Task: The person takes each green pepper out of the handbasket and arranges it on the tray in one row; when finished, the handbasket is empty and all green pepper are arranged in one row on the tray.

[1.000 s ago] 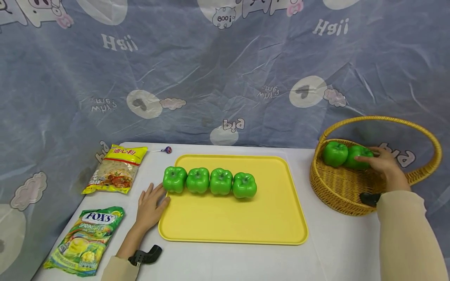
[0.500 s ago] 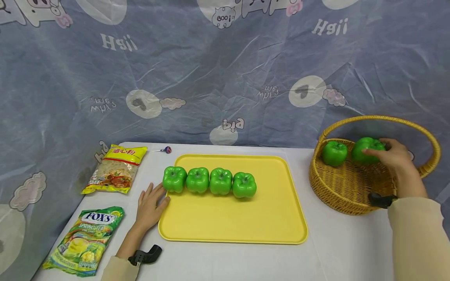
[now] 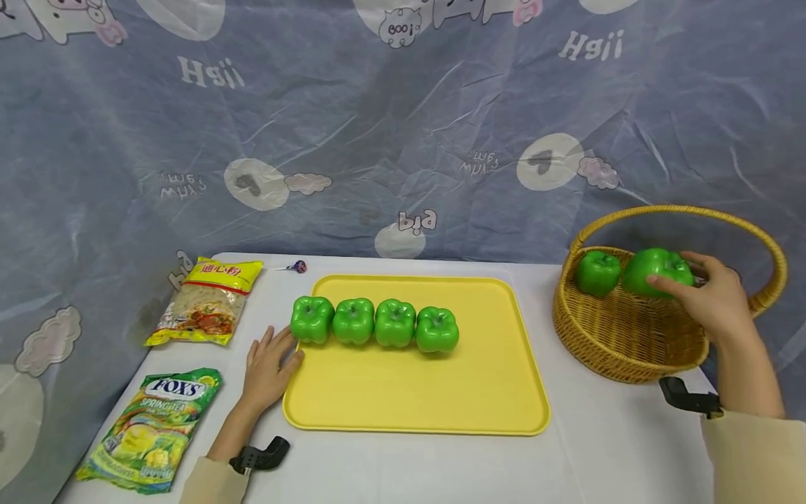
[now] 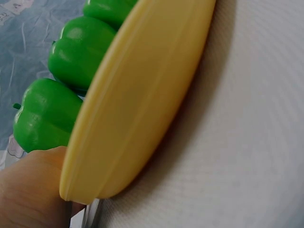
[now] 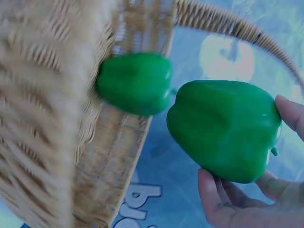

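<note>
My right hand (image 3: 711, 290) grips a green bell pepper (image 3: 658, 271) over the wicker basket (image 3: 592, 343), under its arched handle. In the right wrist view, thumb and fingers hold that pepper (image 5: 223, 130) from its sides, apart from a second pepper (image 5: 135, 84). That other pepper (image 3: 598, 273) sits at the basket's back left. Several green bell peppers (image 3: 354, 322) stand in a row across the upper left of the yellow tray (image 3: 415, 399). My left hand (image 3: 269, 367) lies with fingers extended at the tray's left edge, by the leftmost pepper (image 3: 312, 320).
Left of the tray lie a yellow-topped food packet (image 3: 208, 301) and a green Fox's candy bag (image 3: 154, 430). A lollipop (image 3: 296, 267) is behind the tray. A printed grey-blue cloth (image 3: 390, 140) hangs behind the white table (image 3: 409, 469).
My right hand has raised one pepper off the basket's floor and drawn back toward the right and nearer side. The pepper in it has tilted. My left hand has stayed put.
</note>
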Tool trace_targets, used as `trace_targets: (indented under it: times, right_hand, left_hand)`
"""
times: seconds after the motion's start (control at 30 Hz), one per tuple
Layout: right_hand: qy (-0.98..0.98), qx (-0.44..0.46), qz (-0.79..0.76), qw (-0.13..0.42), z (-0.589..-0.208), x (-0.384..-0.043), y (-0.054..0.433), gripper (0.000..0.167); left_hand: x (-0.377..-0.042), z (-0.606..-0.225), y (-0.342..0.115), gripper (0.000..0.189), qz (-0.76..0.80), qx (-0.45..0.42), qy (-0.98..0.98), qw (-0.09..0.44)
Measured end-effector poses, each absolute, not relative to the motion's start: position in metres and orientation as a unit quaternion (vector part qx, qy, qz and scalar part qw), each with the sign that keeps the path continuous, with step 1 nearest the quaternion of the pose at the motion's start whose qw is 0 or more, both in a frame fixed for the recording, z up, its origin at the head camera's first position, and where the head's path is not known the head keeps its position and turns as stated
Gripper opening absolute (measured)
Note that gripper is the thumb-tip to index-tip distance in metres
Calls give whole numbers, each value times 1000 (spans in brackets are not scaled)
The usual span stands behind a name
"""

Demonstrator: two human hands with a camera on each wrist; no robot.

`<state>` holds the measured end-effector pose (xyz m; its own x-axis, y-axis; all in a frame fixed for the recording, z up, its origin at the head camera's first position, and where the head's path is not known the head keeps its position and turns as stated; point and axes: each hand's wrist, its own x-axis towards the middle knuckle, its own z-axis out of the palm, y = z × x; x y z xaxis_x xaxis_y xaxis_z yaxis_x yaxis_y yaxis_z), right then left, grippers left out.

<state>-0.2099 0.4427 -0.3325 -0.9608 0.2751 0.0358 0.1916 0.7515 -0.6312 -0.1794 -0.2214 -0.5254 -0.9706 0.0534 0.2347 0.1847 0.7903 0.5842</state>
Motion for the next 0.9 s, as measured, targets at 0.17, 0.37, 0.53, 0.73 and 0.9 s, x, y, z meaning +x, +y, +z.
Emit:
trace_targets:
  times: [0.17, 0.37, 0.53, 0.73, 0.9]
  right_hand:
    - [-928, -145, 326, 109, -335, -187, 415, 87]
    - [-918, -151, 341, 134, -341, -164, 385, 84]
    - [-925, -110, 343, 124, -346, -158, 352, 83]
    - [-933, -42, 347, 87, -355, -161, 305, 81]
    - [-932, 9, 355, 68, -363, -168, 272, 80]
  left_hand:
    - [-180, -525, -221, 46, -318, -64, -940, 102]
    - [-181, -526, -222, 46, -318, -60, -942, 94]
    - [-181, -524, -223, 46, -317, -61, -941, 100]
    - [-181, -525, -222, 46, -318, -60, -941, 96]
    - [-180, -525, -222, 46, -319, -61, -941, 96]
